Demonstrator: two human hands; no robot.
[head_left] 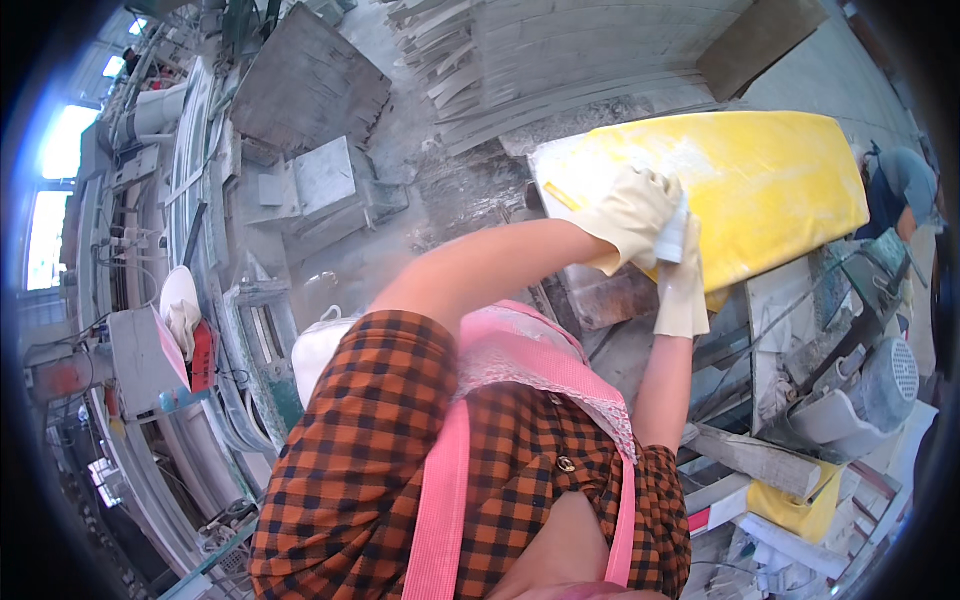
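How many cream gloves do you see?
2 for sure: the left glove, over the yellow sheet, and the right glove, beside it at the sheet's near edge. More may hide in the pale bundle at left.

From the head, the fisheye view faces down, near the left hand (637, 212) and right hand (684, 290).

dusty matt cloth cover (775, 185), woven straps (440, 505)

Yellow cover (770, 190), pale blue pad (672, 238), cream gloves (635, 208), pink apron (520, 350), orange-and-black checked shirt (365, 430)
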